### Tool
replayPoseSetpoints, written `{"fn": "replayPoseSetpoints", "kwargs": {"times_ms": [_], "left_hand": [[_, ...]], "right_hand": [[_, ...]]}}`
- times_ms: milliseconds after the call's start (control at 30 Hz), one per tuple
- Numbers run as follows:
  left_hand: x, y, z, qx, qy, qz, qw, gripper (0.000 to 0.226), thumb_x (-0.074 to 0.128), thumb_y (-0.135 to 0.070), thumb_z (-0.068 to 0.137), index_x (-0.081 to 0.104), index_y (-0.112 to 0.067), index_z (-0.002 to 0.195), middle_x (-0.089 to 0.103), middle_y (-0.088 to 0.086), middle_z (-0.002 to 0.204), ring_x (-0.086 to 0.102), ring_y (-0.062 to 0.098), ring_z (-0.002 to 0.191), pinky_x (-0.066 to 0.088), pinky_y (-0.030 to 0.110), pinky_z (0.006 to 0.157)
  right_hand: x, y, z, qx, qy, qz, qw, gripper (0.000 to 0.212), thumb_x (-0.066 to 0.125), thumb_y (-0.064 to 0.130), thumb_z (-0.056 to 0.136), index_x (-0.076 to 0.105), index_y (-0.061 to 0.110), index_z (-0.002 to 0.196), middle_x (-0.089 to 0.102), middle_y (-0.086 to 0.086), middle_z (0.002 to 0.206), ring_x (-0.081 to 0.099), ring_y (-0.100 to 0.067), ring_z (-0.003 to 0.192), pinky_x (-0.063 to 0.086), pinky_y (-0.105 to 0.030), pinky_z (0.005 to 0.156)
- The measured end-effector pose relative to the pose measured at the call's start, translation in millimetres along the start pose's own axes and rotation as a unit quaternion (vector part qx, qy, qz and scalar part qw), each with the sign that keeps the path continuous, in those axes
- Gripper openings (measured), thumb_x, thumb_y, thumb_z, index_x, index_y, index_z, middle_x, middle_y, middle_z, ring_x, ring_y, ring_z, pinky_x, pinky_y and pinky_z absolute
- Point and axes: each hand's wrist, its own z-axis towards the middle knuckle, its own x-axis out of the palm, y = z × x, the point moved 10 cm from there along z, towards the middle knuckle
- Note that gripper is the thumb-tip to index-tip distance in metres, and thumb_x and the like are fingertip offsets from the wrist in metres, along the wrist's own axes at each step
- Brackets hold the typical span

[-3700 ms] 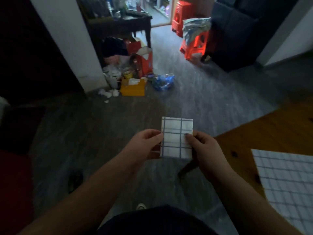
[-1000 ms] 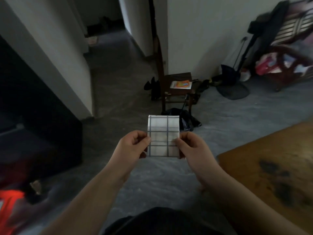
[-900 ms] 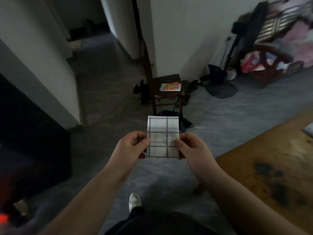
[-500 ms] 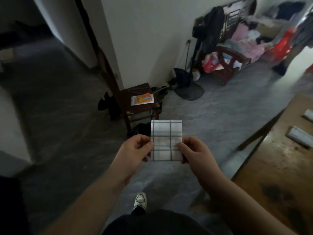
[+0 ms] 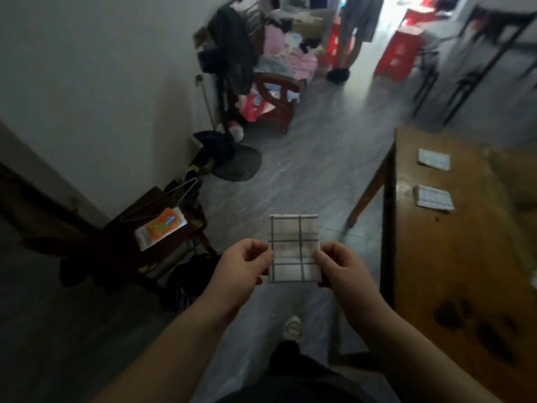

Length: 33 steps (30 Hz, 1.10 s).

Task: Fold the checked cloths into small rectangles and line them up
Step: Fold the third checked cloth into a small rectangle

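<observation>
While my left grip (image 5: 242,266) and right grip (image 5: 340,269) each pinch a side edge of the small white folded cloth rectangle with dark check lines (image 5: 294,248), it hangs upright over the floor, left of the brown wooden counter (image 5: 453,271). Fold looks finished, so I judge this is the placing step. Next: swing right and lay it flat, in line with the nearer folded checked cloth (image 5: 433,196) and the farther folded checked cloth (image 5: 433,159) on the counter, edges square, then let go.
</observation>
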Motion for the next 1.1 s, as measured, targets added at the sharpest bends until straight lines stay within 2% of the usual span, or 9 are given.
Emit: {"fn": "replayPoseSetpoints", "kwargs": {"times_ms": [167,267,367,533,633,733,900,1000,1100], "left_hand": [[66,-36,83,0.010,0.078,0.044,0.996,0.001,0.067,-0.011,0.095,0.067,-0.010,0.095,0.068,-0.006,0.071,0.061,0.006,0.062,0.049,0.025,0.061],[110,-61,136,0.019,0.109,0.080,0.991,0.005,0.068,-0.013,0.096,0.068,-0.009,0.098,0.069,-0.001,0.077,0.061,0.008,0.064,0.050,0.024,0.060],[163,-90,179,0.027,0.146,0.116,0.982,0.009,0.067,-0.015,0.096,0.069,-0.008,0.101,0.070,0.003,0.082,0.062,0.008,0.066,0.051,0.025,0.062],[261,-119,221,0.033,0.219,0.159,0.962,0.008,0.067,-0.014,0.096,0.070,-0.008,0.101,0.070,-0.001,0.078,0.063,0.005,0.065,0.051,0.024,0.062],[326,-121,235,0.030,0.293,0.204,0.934,0.007,0.067,-0.017,0.097,0.072,-0.012,0.097,0.071,-0.004,0.077,0.065,0.009,0.070,0.053,0.027,0.066],[392,-115,238,0.028,0.364,0.264,0.893,0.008,0.068,-0.020,0.096,0.073,-0.014,0.097,0.073,0.000,0.081,0.065,0.012,0.073,0.053,0.028,0.067],[492,-82,227,0.047,0.479,0.369,0.795,0.004,0.071,-0.020,0.093,0.072,-0.018,0.090,0.074,-0.003,0.081,0.067,0.007,0.069,0.048,0.024,0.062],[539,-60,222,0.069,0.538,0.418,0.729,0.005,0.071,-0.021,0.093,0.072,-0.018,0.090,0.074,-0.004,0.082,0.066,0.003,0.066,0.049,0.021,0.059],[574,-37,221,0.085,0.594,0.484,0.637,0.006,0.068,-0.028,0.095,0.070,-0.022,0.095,0.074,-0.005,0.089,0.070,0.009,0.080,0.058,0.029,0.072]], "right_hand": [[-58,-2,61,0.009,-0.055,0.071,0.996,0.018,0.058,0.026,0.101,0.068,0.012,0.104,0.070,-0.021,0.103,0.066,-0.042,0.100,0.058,-0.042,0.082],[-98,10,102,-0.002,-0.072,0.105,0.992,0.019,0.059,0.027,0.100,0.068,0.011,0.106,0.072,-0.015,0.102,0.068,-0.037,0.099,0.058,-0.052,0.091],[-144,25,138,-0.006,-0.093,0.130,0.987,0.018,0.059,0.026,0.100,0.068,0.012,0.107,0.073,-0.011,0.102,0.071,-0.031,0.099,0.058,-0.054,0.092],[-226,23,161,0.007,-0.175,0.150,0.973,0.017,0.059,0.026,0.100,0.067,0.013,0.106,0.074,-0.008,0.100,0.073,-0.023,0.092,0.062,-0.039,0.080],[-270,2,157,0.027,-0.248,0.145,0.958,0.016,0.060,0.026,0.100,0.068,0.013,0.104,0.074,-0.008,0.097,0.073,-0.019,0.088,0.062,-0.031,0.072],[-310,-32,143,0.070,-0.339,0.139,0.928,0.011,0.060,0.026,0.101,0.067,0.018,0.102,0.073,-0.003,0.095,0.072,-0.017,0.085,0.058,-0.025,0.067],[-345,-98,110,0.180,-0.472,0.122,0.854,0.004,0.058,0.032,0.102,0.060,0.030,0.103,0.068,0.003,0.101,0.067,-0.014,0.093,0.059,-0.040,0.085],[-348,-124,92,0.240,-0.533,0.132,0.800,0.012,0.057,0.033,0.102,0.058,0.028,0.113,0.064,0.007,0.103,0.063,-0.009,0.091,0.054,-0.028,0.074],[-341,-141,83,0.287,-0.578,0.163,0.746,0.015,0.058,0.032,0.102,0.055,0.030,0.116,0.059,0.013,0.101,0.058,-0.005,0.090,0.045,-0.022,0.067]]}}
